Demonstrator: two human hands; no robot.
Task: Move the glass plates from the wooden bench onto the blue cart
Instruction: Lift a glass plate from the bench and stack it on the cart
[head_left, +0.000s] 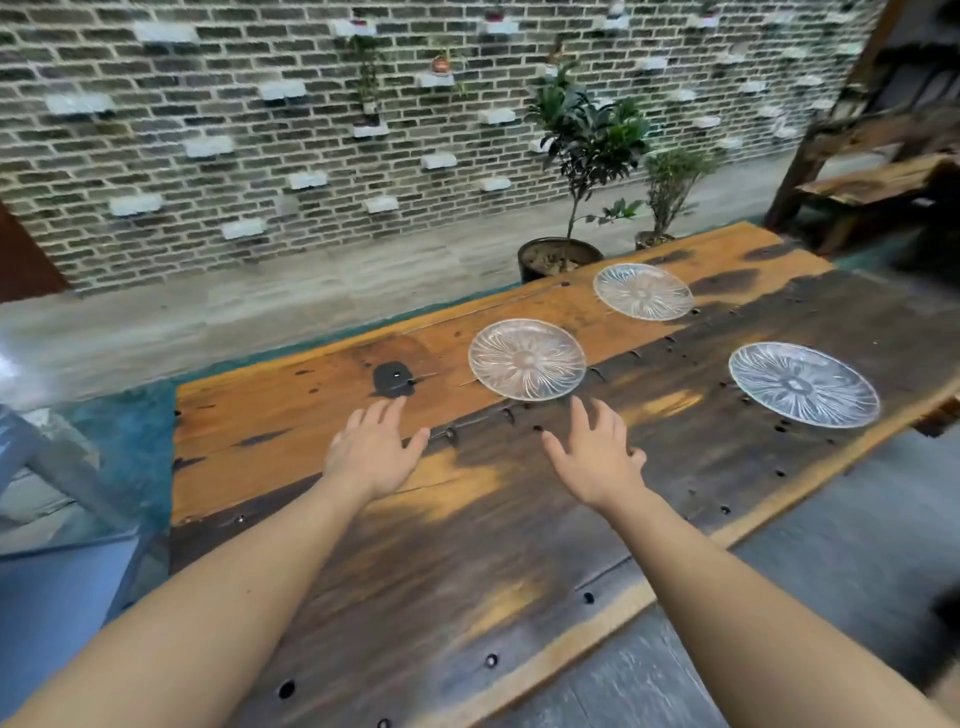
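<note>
Three clear glass plates with a flower pattern lie flat on the wooden bench (322, 447). The nearest plate (527, 358) sits at the middle, a second plate (643, 291) lies farther back, and a third plate (803, 383) rests at the right near the bench's front edge. My left hand (371, 449) hovers over the bench with fingers spread, down and left of the nearest plate. My right hand (597, 457) is also spread, its fingertips just short of that plate's near rim. Neither hand holds anything. A blue cart (47, 597) shows partly at the lower left.
A dark pot with a leafy plant (563, 254) stands behind the bench, with a smaller potted plant (670, 202) beside it. A brick wall with white blocks runs along the back. Rough wooden shelving (878, 171) stands at the far right. Grey floor lies along the bench's right side.
</note>
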